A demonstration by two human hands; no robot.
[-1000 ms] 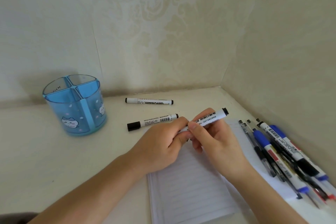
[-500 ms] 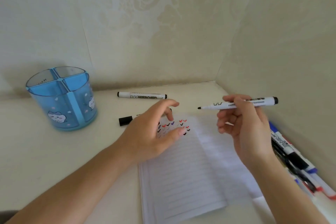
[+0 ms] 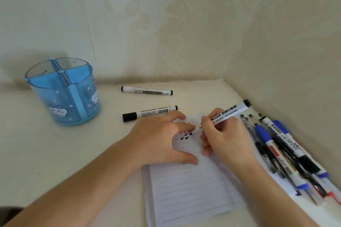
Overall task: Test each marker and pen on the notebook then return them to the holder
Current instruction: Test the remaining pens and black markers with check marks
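My right hand (image 3: 224,140) grips a white whiteboard marker (image 3: 231,111), its tip down on the lined notebook (image 3: 186,186) beside a cluster of red, blue and black check marks (image 3: 185,134). The tip itself is hidden between my two hands. My left hand (image 3: 162,140) lies flat on the notebook's top left part, fingers spread, and I cannot see the marker's cap. The blue four-part holder (image 3: 63,92) stands at the far left. Two capped whiteboard markers (image 3: 147,91) (image 3: 150,113) lie on the table behind the notebook.
A pile of several pens and markers (image 3: 282,153) lies along the right wall, on the notebook's right edge. Walls close the table at the back and right. The pale table (image 3: 55,153) stretches to the left.
My right hand has brought the uncapped marker down from mid-air to the page. My left hand has settled flat on the notebook. The view has shifted slightly.
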